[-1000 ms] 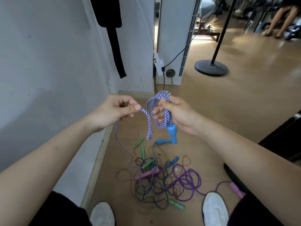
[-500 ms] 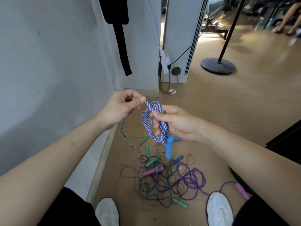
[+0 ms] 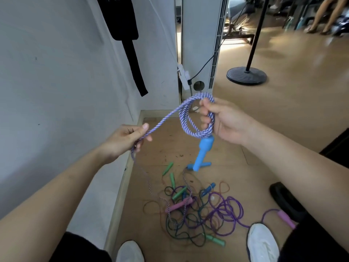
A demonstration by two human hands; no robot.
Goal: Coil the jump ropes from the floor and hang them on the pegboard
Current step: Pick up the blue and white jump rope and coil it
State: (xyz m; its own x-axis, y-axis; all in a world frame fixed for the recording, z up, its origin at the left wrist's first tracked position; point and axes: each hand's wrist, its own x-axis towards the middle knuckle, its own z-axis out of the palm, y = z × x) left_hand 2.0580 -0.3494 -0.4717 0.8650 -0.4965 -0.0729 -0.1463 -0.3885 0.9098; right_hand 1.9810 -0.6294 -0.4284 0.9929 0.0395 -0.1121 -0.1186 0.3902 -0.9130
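Observation:
My right hand [image 3: 224, 123] grips several loops of a blue-and-white braided jump rope [image 3: 190, 121], and a blue handle [image 3: 203, 154] hangs below the coil. My left hand [image 3: 124, 140] pinches the same rope lower left, a strand stretched between both hands. The rest of the rope trails down to the floor. A tangle of purple, green and brown jump ropes [image 3: 200, 212] with green, pink and blue handles lies on the wooden floor between my feet. No pegboard is in view.
A white wall [image 3: 56, 91] runs along the left with a black strap [image 3: 130, 48] hanging on it. A white cabinet [image 3: 200, 40] and a black stand base [image 3: 246, 75] are ahead. My white shoes [image 3: 262, 242] flank the rope pile.
My right hand has lifted the coil higher and to the right. My left hand has dropped and slid down the rope to the left, so the strand between them is longer.

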